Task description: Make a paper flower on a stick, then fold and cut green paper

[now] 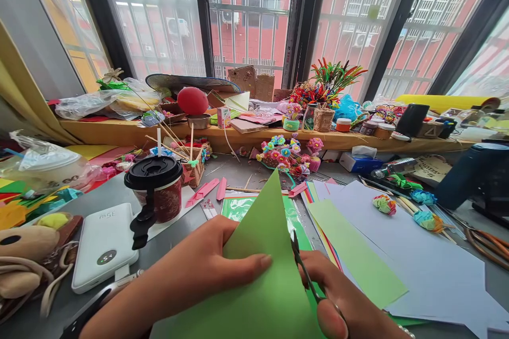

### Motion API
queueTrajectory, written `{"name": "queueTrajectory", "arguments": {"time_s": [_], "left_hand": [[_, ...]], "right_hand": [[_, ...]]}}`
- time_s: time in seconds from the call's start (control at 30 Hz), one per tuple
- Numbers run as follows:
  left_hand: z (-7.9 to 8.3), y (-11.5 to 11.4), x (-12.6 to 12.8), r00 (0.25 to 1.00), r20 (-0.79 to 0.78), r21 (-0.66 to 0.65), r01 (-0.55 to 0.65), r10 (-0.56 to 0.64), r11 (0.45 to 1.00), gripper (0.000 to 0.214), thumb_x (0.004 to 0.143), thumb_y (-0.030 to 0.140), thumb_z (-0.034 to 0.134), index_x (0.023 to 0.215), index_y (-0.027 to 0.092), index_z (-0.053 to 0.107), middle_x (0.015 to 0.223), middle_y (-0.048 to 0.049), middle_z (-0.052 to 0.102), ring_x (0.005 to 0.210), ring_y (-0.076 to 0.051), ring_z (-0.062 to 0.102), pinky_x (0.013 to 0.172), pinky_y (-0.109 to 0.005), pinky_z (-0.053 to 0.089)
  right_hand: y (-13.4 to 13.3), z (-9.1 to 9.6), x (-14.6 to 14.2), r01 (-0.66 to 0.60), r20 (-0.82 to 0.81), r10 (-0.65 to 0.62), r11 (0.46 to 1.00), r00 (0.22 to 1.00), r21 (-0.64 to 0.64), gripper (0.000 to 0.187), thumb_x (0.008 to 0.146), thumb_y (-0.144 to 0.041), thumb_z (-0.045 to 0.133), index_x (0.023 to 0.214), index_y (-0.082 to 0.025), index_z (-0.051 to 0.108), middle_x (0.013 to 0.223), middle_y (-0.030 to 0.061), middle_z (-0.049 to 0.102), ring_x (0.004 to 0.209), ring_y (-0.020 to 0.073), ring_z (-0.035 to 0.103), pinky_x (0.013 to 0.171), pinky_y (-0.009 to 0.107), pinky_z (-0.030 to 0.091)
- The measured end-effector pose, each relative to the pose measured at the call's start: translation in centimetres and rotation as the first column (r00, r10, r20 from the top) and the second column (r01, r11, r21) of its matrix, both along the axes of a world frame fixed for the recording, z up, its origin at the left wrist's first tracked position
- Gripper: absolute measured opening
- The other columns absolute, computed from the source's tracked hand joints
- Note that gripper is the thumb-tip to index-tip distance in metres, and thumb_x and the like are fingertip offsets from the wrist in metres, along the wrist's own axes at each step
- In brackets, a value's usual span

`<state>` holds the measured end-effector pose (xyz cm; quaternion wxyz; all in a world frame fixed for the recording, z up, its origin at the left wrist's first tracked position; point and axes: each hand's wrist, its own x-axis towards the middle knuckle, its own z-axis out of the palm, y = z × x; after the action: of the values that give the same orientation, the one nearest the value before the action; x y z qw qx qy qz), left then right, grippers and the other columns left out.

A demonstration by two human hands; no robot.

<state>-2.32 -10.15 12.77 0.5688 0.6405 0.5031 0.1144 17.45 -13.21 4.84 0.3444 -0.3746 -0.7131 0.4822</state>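
Observation:
My left hand (199, 270) pinches a folded light green sheet of paper (262, 254), thumb on top and fingers behind it, so the sheet's point stands up over the desk. My right hand (342, 302) grips a pair of scissors (302, 265), whose dark blades lie against the right edge of the green sheet. Both hands are close to me at the bottom of the view. A dark band shows on my left wrist.
A lidded drink cup (157, 190) and a white power bank (105, 243) sit left of my hands. Sheets of white paper (417, 259) and green paper (358, 259) lie to the right. Paper flowers (286, 153) and craft clutter fill the window ledge (119, 130). Another pair of scissors (489, 243) lies far right.

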Motion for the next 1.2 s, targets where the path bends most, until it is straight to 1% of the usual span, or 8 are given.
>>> {"name": "queueTrajectory", "arguments": {"time_s": [0.07, 0.2, 0.37, 0.57, 0.8, 0.9, 1.07, 1.2], "left_hand": [[0.0, 0.0, 0.1, 1.000, 0.008, -0.014, -0.001, 0.002, 1.000, 0.024, 0.062, 0.036, 0.062, 0.075, 0.015, 0.063, 0.068, -0.0001, 0.066, 0.062, -0.017, 0.060, 0.051, -0.019, 0.044], [0.1, 0.0, 0.2, 1.000, 0.001, -0.009, -0.002, 0.002, 1.000, 0.023, 0.062, 0.036, 0.061, 0.074, 0.016, 0.063, 0.067, 0.0012, 0.066, 0.061, -0.016, 0.060, 0.049, -0.017, 0.043], [0.1, 0.0, 0.3, 1.000, -0.014, 0.034, 0.023, -0.023, 0.999, 0.024, 0.064, 0.037, 0.059, 0.072, 0.015, 0.063, 0.064, 0.0011, 0.065, 0.058, -0.015, 0.059, 0.047, -0.016, 0.041], [-0.8, 0.0, 0.0, 1.000, -0.016, 0.071, 0.016, -0.014, 0.997, 0.027, 0.065, 0.040, 0.058, 0.073, 0.016, 0.064, 0.065, 0.0007, 0.066, 0.058, -0.015, 0.060, 0.046, -0.016, 0.041], [-0.6, 0.0, 0.2, 1.000, -0.014, 0.068, -0.019, 0.020, 0.998, 0.027, 0.063, 0.042, 0.059, 0.071, 0.017, 0.064, 0.064, 0.0006, 0.066, 0.058, -0.016, 0.061, 0.046, -0.016, 0.043], [-0.5, -0.1, 0.3, 1.000, -0.012, 0.075, -0.002, 0.003, 0.997, 0.027, 0.064, 0.042, 0.058, 0.071, 0.016, 0.065, 0.064, 0.0002, 0.066, 0.057, -0.016, 0.061, 0.045, -0.016, 0.043], [-0.6, -0.3, 0.4, 0.999, -0.045, 0.106, 0.001, 0.004, 0.994, 0.027, 0.063, 0.041, 0.058, 0.070, 0.016, 0.065, 0.061, 0.0002, 0.066, 0.055, -0.016, 0.060, 0.043, -0.016, 0.042], [-1.0, -0.1, 0.3, 1.000, -0.021, 0.115, -0.001, 0.003, 0.993, 0.027, 0.064, 0.042, 0.058, 0.068, 0.016, 0.065, 0.060, 0.0010, 0.065, 0.054, -0.014, 0.059, 0.042, -0.015, 0.040]], "right_hand": [[-0.1, 0.0, 0.0, 0.003, 0.010, -0.003, 1.000, 1.000, -0.019, 0.076, 0.054, -0.079, 0.033, 0.082, -0.017, 0.065, 0.097, 0.0101, 0.054, 0.092, 0.0263, 0.048, 0.083, 0.037, 0.038], [0.0, 0.3, -0.2, -0.014, 0.007, 0.014, 1.000, 1.000, -0.028, 0.072, 0.055, -0.078, 0.036, 0.077, -0.016, 0.066, 0.096, 0.0092, 0.054, 0.088, 0.0241, 0.050, 0.081, 0.033, 0.039], [0.2, 0.8, -0.7, -0.047, 0.009, 0.047, 0.999, 0.999, 0.014, 0.071, 0.059, -0.078, 0.031, 0.061, -0.015, 0.063, 0.076, 0.0070, 0.056, 0.070, 0.0186, 0.053, 0.068, 0.027, 0.042], [0.3, 0.6, -0.9, -0.016, -0.026, 0.017, 0.999, 1.000, 0.046, 0.072, 0.058, -0.078, 0.030, 0.066, -0.016, 0.064, 0.073, 0.0057, 0.056, 0.066, 0.0172, 0.052, 0.063, 0.025, 0.042], [0.5, 0.2, -1.0, -0.003, -0.045, 0.004, 0.999, 0.999, 0.034, 0.069, 0.057, -0.078, 0.032, 0.057, -0.016, 0.062, 0.069, 0.0047, 0.055, 0.062, 0.0161, 0.050, 0.059, 0.024, 0.041], [0.4, 0.1, -0.9, -0.014, -0.055, 0.015, 1.000, 0.998, 0.028, 0.071, 0.055, -0.079, 0.031, 0.060, -0.016, 0.063, 0.071, 0.0045, 0.055, 0.062, 0.0154, 0.048, 0.060, 0.024, 0.040], [0.4, 0.2, -0.9, -0.040, -0.086, 0.040, 0.999, 0.996, 0.009, 0.069, 0.058, -0.076, 0.031, 0.073, -0.019, 0.067, 0.083, 0.0052, 0.056, 0.067, 0.0161, 0.050, 0.062, 0.024, 0.040], [0.5, 0.2, -0.9, -0.072, -0.133, 0.071, 0.997, 0.989, -0.005, 0.071, 0.057, -0.076, 0.031, 0.076, -0.018, 0.067, 0.083, 0.0049, 0.056, 0.069, 0.0169, 0.051, 0.062, 0.023, 0.040]]}}
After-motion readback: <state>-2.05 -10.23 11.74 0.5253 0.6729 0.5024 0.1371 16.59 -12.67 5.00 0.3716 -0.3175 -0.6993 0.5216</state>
